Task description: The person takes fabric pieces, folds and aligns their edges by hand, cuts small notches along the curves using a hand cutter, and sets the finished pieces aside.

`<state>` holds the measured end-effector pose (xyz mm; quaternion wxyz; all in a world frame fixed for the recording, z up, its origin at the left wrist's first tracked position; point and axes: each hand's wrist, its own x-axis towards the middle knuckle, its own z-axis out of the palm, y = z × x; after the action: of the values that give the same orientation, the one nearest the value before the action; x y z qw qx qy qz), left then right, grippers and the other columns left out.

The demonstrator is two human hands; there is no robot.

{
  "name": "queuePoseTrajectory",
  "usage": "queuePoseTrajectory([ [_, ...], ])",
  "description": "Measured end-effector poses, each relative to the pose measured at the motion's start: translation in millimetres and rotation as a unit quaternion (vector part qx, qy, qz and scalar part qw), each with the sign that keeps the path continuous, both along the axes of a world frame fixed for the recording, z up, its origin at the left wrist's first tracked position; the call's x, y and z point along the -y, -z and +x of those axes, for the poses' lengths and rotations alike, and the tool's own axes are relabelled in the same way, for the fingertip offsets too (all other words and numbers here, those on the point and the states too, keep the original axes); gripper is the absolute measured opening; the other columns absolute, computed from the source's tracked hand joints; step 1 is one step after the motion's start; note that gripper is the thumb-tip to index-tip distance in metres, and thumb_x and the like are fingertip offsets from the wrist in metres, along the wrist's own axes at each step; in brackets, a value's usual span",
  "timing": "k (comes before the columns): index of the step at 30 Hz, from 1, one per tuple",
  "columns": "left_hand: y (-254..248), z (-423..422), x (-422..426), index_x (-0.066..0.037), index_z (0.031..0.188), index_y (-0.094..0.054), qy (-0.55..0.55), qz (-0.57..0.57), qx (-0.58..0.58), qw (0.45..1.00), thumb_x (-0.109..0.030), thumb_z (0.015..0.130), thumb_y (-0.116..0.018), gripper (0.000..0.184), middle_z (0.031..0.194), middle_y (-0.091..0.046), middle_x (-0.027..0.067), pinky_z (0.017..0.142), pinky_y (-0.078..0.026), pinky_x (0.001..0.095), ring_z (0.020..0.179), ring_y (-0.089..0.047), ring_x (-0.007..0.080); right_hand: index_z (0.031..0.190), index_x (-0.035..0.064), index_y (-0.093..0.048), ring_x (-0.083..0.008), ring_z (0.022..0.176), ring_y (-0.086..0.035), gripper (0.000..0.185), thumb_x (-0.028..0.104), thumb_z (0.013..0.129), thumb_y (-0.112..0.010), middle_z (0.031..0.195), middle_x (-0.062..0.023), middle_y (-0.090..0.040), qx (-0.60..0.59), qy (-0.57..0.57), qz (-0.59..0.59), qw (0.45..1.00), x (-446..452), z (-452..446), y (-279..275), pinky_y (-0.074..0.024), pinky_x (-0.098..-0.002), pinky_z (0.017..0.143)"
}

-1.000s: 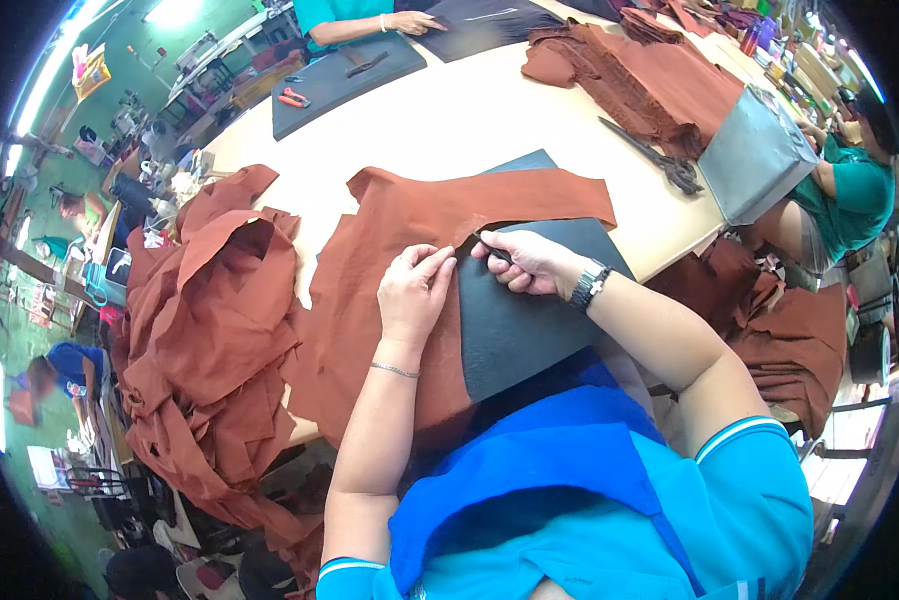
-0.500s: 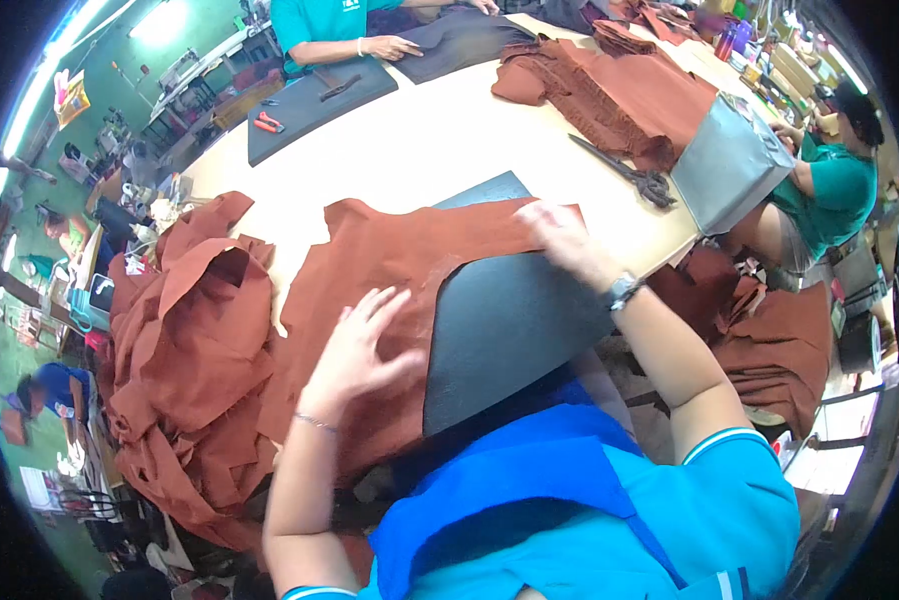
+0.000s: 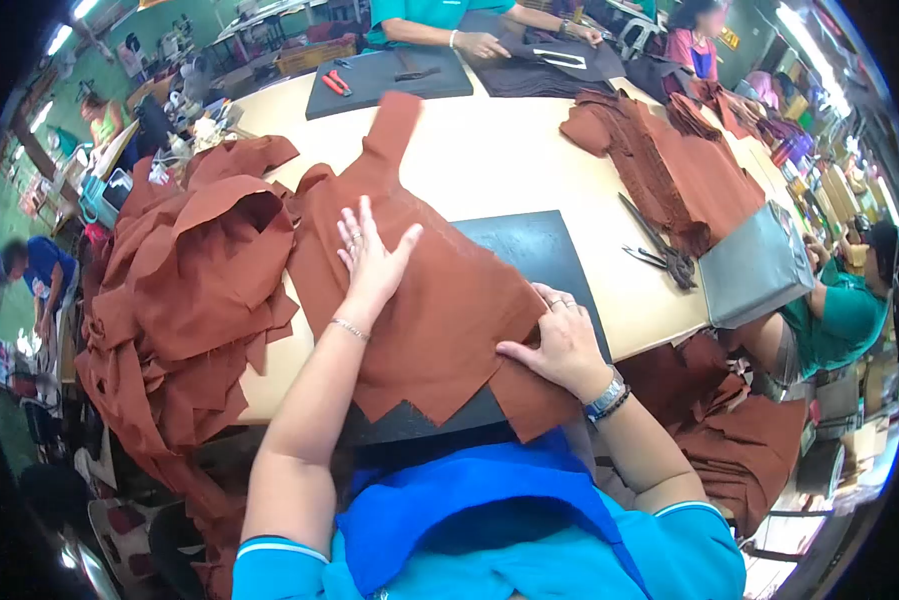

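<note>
A reddish-brown piece of fabric or leather point(image 3: 439, 310) lies over a dark board point(image 3: 544, 250) on the pale table. On the piece's left part rests my left hand point(image 3: 374, 258), palm down with its fingers spread. At the right edge of the piece is my right hand point(image 3: 564, 345), its thumb apart from the fingers and its fingertips at the edge; whether it pinches the material is hidden. A narrow strip of the piece points toward the far side of the table. Dark snips point(image 3: 646, 257) lie at the right, beside large dark shears point(image 3: 674, 262).
A heap of brown pieces point(image 3: 209, 280) is on the left. More brown pieces point(image 3: 709, 180) and a grey box point(image 3: 754, 270) stand right. Across the pale table point(image 3: 469, 150), a co-worker's hand point(image 3: 481, 45) touches dark material; red-handled cutters point(image 3: 337, 83) lie on another board.
The brown piece has been turned and shifted over the board. The small dark tool has left my right hand, and snips now lie by the shears. The view has swung right.
</note>
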<state>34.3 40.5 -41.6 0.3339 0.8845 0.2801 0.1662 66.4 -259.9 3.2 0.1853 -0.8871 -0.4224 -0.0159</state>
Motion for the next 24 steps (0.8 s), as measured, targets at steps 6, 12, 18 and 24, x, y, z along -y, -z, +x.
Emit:
queuePoseTrajectory([
  [6, -12.0, -80.4, -10.0, -0.014, 0.158, -0.028, 0.208, 0.211, -0.161, 0.941, -0.076, 0.077, -0.064, 0.109, 0.164, -0.016, 0.0247, 0.121, -0.014, 0.0578, 0.153, -0.012, 0.0398, 0.133, 0.0022, -0.056, -0.0325, 0.095, -0.062, 0.058, 0.018, 0.082, -0.079, 0.109, -0.0157, -0.062, -0.132, 0.034, 0.052, 0.989, 39.0, 53.3, 7.5, -0.0523, -0.0412, 0.085],
  [12, -73.9, -131.1, 11.7, -0.009, 0.154, -0.033, 0.193, 0.207, -0.348, 0.894, -0.072, 0.074, -0.070, 0.109, 0.158, -0.029, 0.0269, 0.119, -0.021, 0.0583, 0.148, -0.026, 0.0420, 0.132, 0.0053, -0.059, -0.0179, 0.071, -0.061, 0.058, 0.015, 0.080, -0.082, 0.089, -0.0093, -0.063, -0.170, -0.040, 0.017, 0.984, 60.0, 45.5, -2.1, -0.0529, -0.0319, 0.068],
  [18, -59.6, -68.6, 35.4, -0.006, 0.129, -0.060, 0.328, 0.267, -0.077, 0.903, -0.062, 0.075, -0.075, 0.079, 0.138, -0.055, 0.0184, 0.111, -0.033, 0.0544, 0.134, -0.047, 0.0354, 0.092, 0.0002, -0.066, -0.0279, 0.082, -0.063, 0.019, 0.012, 0.078, -0.072, 0.087, -0.0139, -0.064, -0.057, -0.075, 0.024, 0.995, 61.7, 77.9, -10.4, -0.0513, -0.0373, 0.076],
  [24, -6.5, 6.2, 68.8, -0.009, 0.101, -0.070, 0.411, 0.160, 0.069, 0.895, -0.053, 0.075, -0.079, 0.052, 0.109, -0.064, 0.0113, 0.099, -0.042, 0.0436, 0.110, -0.059, 0.0297, 0.099, 0.0011, -0.065, -0.0315, 0.087, -0.065, 0.020, 0.005, 0.079, -0.065, 0.089, -0.0159, -0.067, 0.073, 0.012, -0.050, 0.996, 41.7, 106.4, -88.6, -0.0521, -0.0395, 0.080],
])
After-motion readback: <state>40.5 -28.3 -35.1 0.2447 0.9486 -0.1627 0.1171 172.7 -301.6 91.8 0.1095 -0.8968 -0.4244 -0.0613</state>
